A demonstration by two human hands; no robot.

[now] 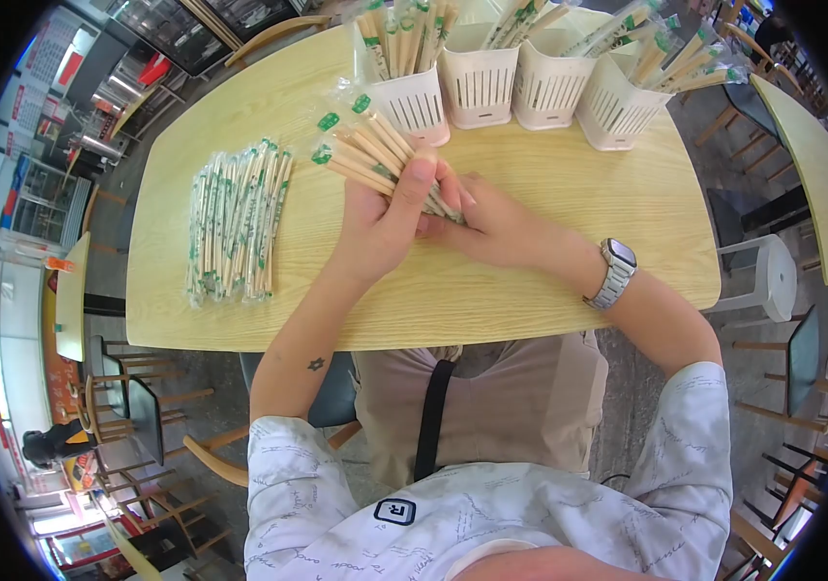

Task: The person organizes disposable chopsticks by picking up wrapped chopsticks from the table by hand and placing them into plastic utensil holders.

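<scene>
My left hand (390, 208) is closed round a bundle of chopsticks (365, 147) in clear wrappers with green printed ends, its thumb lying across the top. The bundle tilts toward the upper left, and its green ends fan apart there. At the lower end of the same bundle, my right hand (491, 221) has its fingers closed in against the sticks, touching the left hand. Some fingertips are hidden behind the bundle. To the left, a pile of wrapped chopsticks (238, 223) lies side by side on the pale wooden table (336, 310).
Several white slotted holders, such as the leftmost holder (414, 105), stand along the far side with wrapped chopsticks upright or leaning in them. A white stool (767, 276) is beyond the right edge. Chairs and other tables surround this one.
</scene>
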